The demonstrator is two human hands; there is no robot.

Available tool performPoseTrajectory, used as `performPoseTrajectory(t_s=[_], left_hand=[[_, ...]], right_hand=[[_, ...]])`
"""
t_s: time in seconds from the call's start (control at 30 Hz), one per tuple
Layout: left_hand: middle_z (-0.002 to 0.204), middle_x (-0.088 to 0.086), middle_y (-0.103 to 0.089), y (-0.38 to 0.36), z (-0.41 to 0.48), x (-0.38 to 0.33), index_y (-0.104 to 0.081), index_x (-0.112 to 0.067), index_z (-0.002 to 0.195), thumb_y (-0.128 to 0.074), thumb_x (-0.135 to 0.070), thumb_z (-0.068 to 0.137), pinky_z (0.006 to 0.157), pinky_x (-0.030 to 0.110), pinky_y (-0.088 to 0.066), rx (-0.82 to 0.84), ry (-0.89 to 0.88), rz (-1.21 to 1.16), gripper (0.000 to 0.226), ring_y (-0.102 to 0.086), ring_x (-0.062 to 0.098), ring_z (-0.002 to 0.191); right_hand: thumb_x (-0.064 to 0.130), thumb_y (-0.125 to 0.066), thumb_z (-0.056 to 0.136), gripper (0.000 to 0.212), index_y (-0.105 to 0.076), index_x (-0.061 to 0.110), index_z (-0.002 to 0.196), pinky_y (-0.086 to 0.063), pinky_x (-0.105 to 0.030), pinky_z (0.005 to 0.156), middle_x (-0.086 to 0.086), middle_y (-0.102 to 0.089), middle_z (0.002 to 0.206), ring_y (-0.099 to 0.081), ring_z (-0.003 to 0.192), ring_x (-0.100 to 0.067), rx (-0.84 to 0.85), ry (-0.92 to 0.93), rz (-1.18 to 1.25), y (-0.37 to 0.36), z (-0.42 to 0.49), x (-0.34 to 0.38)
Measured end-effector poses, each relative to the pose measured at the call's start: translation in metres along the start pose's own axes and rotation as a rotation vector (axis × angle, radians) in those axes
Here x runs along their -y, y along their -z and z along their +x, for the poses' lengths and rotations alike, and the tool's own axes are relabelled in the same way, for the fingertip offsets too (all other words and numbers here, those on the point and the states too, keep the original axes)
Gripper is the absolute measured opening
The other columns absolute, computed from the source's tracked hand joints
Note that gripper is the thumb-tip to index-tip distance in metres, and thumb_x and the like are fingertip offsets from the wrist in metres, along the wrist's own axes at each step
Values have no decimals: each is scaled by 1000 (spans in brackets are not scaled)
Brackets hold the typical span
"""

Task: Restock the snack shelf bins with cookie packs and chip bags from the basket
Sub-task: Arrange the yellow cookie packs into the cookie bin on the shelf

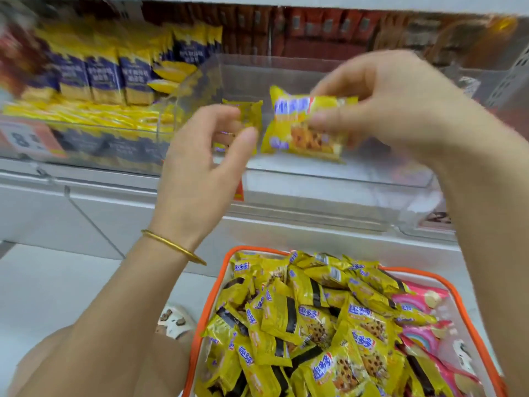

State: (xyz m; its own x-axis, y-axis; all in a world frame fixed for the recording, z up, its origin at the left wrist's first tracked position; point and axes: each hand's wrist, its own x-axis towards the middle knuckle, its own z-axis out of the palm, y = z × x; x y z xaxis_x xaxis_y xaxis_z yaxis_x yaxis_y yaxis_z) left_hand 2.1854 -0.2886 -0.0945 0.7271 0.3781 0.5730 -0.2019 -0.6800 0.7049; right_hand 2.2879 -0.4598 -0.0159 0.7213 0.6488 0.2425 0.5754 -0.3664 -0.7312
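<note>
My right hand [392, 101] pinches a yellow cookie pack [303, 133] by its top edge, holding it upright inside a clear shelf bin [329, 179]. My left hand [200, 167], with a gold bangle on the wrist, grips a second yellow cookie pack [246, 116] just left of the first; my fingers hide most of it. Below, an orange-rimmed basket [423, 279] holds several yellow cookie packs [315, 325] and pink chip bags [420, 319] along its right side.
The bin to the left holds upright yellow-and-blue snack packs [100, 75]. Red-brown packs [315, 24] line the back of the shelf. A price tag [25, 138] sits at the far left, and a sandalled foot [174, 319] stands on the floor beside the basket.
</note>
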Motion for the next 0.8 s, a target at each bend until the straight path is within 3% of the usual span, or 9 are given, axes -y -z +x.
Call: performPoseTrajectory(t_s=[0.03, 0.1, 0.2, 0.27, 0.4, 0.6, 0.8], left_hand=[[104, -3, -65, 3, 2, 8, -62, -19, 109, -47, -43, 86, 89, 32, -46, -10, -62, 210, 36, -59, 15, 99], [106, 2, -67, 3, 4, 23, -65, -16, 107, -36, -44, 88, 93, 42, -43, 128, -118, 505, 44, -59, 26, 103], [98, -4, -67, -3, 1, 29, -65, -23, 98, -22, -47, 88, 102, 40, -29, 294, -51, 674, 50, -58, 22, 102], [90, -5, -65, -4, -1, 31, -63, -24, 91, -18, -46, 88, 99, 36, -26, 289, -68, 700, 51, -57, 21, 97], [82, -4, -65, -3, -2, 33, -64, -21, 84, -24, -43, 90, 86, 33, -27, 218, -109, 678, 46, -58, 24, 86], [76, -3, -63, -6, 0, 34, -63, -21, 77, -24, -41, 90, 82, 33, -26, 210, -117, 683, 46, -58, 24, 81], [78, -2, -65, -7, -1, 35, -65, -20, 80, -26, -40, 89, 84, 34, -26, 204, -109, 685, 45, -58, 25, 83]], right_hand=[[18, -77, 75, 13, -71, 15, 86, -50, -17, 47, -1, -65, 67, -55, 46, 1, -41, -5, -37, -8, 22, -1], [20, -77, 75, 16, -73, 12, 88, -57, -29, 59, -8, -70, 74, -64, 58, -9, -13, -43, -200, -36, 66, -10], [24, -76, 72, 25, -70, 9, 91, -54, -33, 76, -10, -70, 92, -67, 85, -24, 63, -49, -500, -90, 118, -30], [24, -75, 74, 29, -66, 9, 96, -48, -30, 77, -11, -65, 104, -62, 97, -28, 94, -21, -595, -117, 138, -39], [24, -72, 81, 35, -59, 6, 107, -44, -33, 77, -14, -54, 117, -58, 102, -33, 99, 9, -699, -140, 155, -47], [37, -64, 86, 42, -50, 15, 118, -38, -35, 70, -9, -51, 124, -55, 109, -32, 147, 148, -943, -142, 154, -51], [46, -66, 82, 55, -45, 14, 123, -38, -36, 68, -10, -49, 126, -56, 109, -33, 160, 167, -1007, -142, 152, -51]])
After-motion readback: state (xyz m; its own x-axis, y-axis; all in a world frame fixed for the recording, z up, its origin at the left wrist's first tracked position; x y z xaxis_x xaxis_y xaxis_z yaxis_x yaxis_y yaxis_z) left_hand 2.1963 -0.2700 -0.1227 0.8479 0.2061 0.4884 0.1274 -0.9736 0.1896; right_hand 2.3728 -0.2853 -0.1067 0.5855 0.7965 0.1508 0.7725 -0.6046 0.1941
